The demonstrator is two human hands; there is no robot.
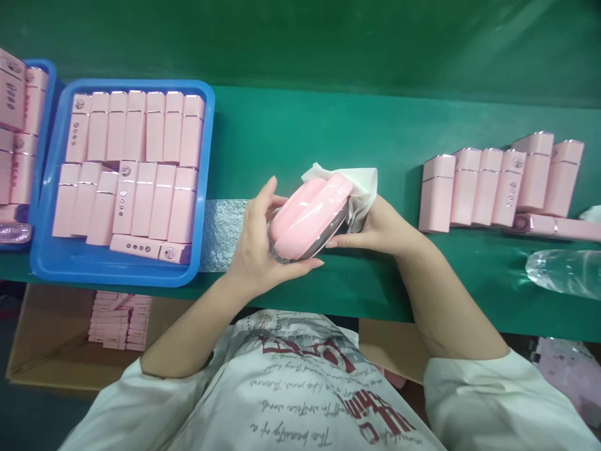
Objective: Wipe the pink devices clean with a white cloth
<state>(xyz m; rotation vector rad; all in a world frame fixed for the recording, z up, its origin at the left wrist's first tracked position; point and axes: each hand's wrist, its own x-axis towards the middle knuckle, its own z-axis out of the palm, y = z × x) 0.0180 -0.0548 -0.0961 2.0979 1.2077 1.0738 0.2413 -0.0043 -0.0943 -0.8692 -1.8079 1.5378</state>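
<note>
A rounded pink device [310,216] with a silver rim is held above the green table's front edge. My left hand [258,244] grips its lower left end, fingers wrapped under and over it. My right hand [375,228] touches its right end and holds a white wipe cloth [359,185] that sticks up behind the device.
A blue tray [206,188] full of pink rectangular devices sits at the left, with a second tray [44,113] beyond it. Several pink devices [493,185] stand in a row at the right. Clear plastic wrap [563,269] lies at the far right. A cardboard box [61,357] sits below the table.
</note>
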